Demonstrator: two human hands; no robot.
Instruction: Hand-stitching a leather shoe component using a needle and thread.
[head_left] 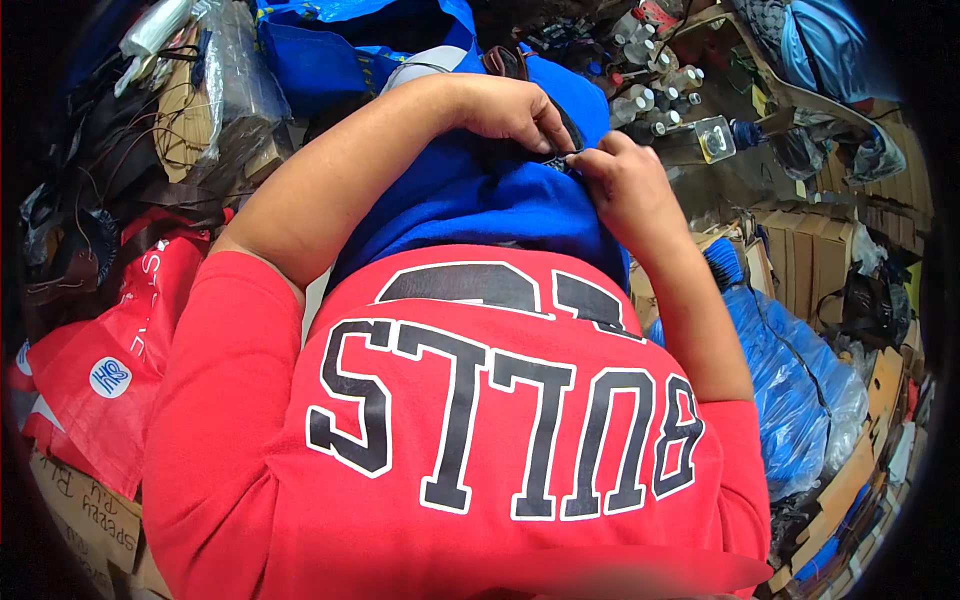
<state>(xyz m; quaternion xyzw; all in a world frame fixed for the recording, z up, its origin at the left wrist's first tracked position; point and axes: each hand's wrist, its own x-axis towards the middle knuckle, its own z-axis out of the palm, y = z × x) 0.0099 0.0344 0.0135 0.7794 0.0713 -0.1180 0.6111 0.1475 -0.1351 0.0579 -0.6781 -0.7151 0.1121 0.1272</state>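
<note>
Nearest to the camera, on the near side of the blue cloth [460, 215]: a red shirt [470, 405] with large black letters. Next, at the left border of the blue cloth, a bare left forearm [345, 165], bent strongly at the elbow and reaching over toward the right; at the right border, a right forearm [695, 300], steeper, directed forward and inward. On the far part of the blue cloth, between the fingertips of both hands: a small dark piece [556, 161], partly covered. Touched from the far left by the left hand [510, 110], from the right by the right hand [632, 182]; about equally near to both. Long axis perhaps across the blue cloth, but too hidden to be sure. Left hand with back upward, wrist bent, fingertips pressing down upon the dark piece. Right hand with fingers curled, thumb and forefinger pinching at its right end; cannot tell about anything finer inside this pinch. Beyond the blue cloth, toward the left, a blue bag [300, 65]; toward the right, clear bottles [640, 98].
</note>
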